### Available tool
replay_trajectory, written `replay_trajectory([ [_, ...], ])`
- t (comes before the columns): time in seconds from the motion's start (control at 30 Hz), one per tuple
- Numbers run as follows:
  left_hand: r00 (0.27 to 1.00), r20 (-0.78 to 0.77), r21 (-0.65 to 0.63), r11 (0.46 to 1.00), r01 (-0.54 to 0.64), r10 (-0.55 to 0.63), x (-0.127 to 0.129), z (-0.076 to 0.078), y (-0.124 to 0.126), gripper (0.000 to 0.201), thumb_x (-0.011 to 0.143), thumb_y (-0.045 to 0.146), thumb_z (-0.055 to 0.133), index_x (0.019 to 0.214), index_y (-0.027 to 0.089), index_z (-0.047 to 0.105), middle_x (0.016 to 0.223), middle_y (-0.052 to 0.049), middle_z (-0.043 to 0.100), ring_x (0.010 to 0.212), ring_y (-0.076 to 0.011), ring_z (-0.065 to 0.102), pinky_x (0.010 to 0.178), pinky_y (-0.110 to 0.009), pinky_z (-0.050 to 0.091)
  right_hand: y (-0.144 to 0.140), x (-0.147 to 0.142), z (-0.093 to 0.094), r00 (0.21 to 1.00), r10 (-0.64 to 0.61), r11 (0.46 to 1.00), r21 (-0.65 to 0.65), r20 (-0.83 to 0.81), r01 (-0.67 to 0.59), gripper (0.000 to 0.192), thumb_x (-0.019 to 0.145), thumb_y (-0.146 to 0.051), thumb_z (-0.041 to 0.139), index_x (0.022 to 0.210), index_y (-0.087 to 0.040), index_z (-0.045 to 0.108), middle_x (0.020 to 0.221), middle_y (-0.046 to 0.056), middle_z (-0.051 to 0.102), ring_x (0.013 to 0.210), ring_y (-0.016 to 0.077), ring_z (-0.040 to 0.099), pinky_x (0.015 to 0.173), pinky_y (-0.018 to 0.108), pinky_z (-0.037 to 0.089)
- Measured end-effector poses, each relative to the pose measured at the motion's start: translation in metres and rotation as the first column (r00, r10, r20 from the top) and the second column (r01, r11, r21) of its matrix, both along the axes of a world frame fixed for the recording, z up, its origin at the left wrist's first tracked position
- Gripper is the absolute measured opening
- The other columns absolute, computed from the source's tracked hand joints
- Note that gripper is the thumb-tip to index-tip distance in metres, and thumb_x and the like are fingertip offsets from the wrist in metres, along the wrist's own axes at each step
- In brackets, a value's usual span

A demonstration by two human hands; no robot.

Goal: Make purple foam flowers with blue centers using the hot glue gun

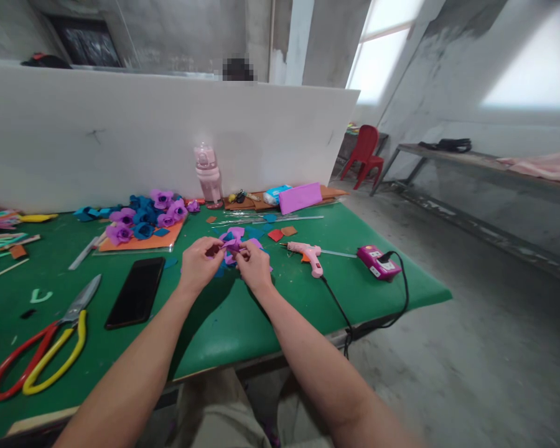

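Note:
My left hand [200,261] and my right hand [253,264] meet over the middle of the table, both pinching a purple paper petal [232,244] between their fingertips. Under and around them lie purple and blue cut paper pieces [236,232], partly hidden by my fingers. Right of my hands a pink glue gun [308,254] rests on its side, its cord trailing off the front edge. Left of them, a black phone [137,292] lies flat. Finished purple and blue paper flowers [144,214] sit in a heap on an orange sheet [168,236] at the back left.
Red-and-yellow-handled scissors [65,336] lie at the left front. A pink bottle [208,177] stands against the white board [144,124] at the back. Near the right edge is a purple power box [378,262] with a black plug. A purple paper pack [301,198] leans at the back.

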State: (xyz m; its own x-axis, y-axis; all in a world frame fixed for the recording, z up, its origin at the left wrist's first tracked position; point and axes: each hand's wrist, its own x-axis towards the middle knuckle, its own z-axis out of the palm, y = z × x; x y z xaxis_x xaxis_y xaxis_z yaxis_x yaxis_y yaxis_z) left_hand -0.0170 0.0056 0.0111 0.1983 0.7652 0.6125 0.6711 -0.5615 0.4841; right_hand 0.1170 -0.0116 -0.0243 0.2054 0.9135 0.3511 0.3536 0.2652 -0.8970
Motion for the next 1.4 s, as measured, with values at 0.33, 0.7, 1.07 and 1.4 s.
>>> replay_trajectory([
  [0.33,0.997,-0.079,0.081,0.996,0.033,-0.026,-0.001,0.002,-0.006,0.016,0.079,0.031,0.053,0.083,0.019,0.064,0.072,-0.003,0.061,0.068,-0.0147,0.054,0.067,-0.025,0.043,0.001,-0.001,-0.004,1.000,-0.005,1.000,0.005,-0.021,0.005,0.014,0.076,-0.027,0.052,0.088,-0.023,0.058,0.067,-0.002,0.065,0.057,0.0138,0.061,0.057,0.025,0.050],
  [0.7,0.968,0.237,0.052,0.994,-0.094,0.079,-0.004,0.015,-0.012,0.017,0.079,0.032,0.051,0.079,0.018,0.061,0.072,-0.001,0.060,0.063,-0.0119,0.052,0.065,-0.024,0.044,0.000,0.002,0.016,0.904,0.182,0.977,0.177,-0.388,-0.121,0.021,0.079,-0.034,0.052,0.092,-0.018,0.057,0.085,0.005,0.066,0.076,0.0164,0.063,0.071,0.029,0.050],
  [1.07,0.821,0.487,-0.203,0.875,0.440,-0.300,-0.008,-0.001,0.002,0.029,0.067,0.031,0.064,0.093,0.018,0.065,0.101,-0.009,0.060,0.093,-0.0210,0.058,0.075,-0.030,0.049,-0.003,0.006,0.009,0.946,0.299,0.929,0.266,-0.127,-0.258,0.020,0.078,-0.029,0.056,0.094,-0.020,0.063,0.093,0.004,0.067,0.085,0.0178,0.060,0.080,0.030,0.046],
  [1.4,0.765,0.557,-0.252,0.812,0.526,-0.323,-0.011,0.008,-0.002,0.038,0.060,0.037,0.071,0.091,0.017,0.067,0.103,-0.012,0.062,0.097,-0.0245,0.057,0.082,-0.035,0.047,-0.002,0.008,0.007,0.973,0.229,0.957,0.193,-0.039,-0.217,0.018,0.075,-0.024,0.055,0.087,-0.022,0.069,0.091,0.004,0.069,0.084,0.0189,0.062,0.079,0.031,0.047],
])
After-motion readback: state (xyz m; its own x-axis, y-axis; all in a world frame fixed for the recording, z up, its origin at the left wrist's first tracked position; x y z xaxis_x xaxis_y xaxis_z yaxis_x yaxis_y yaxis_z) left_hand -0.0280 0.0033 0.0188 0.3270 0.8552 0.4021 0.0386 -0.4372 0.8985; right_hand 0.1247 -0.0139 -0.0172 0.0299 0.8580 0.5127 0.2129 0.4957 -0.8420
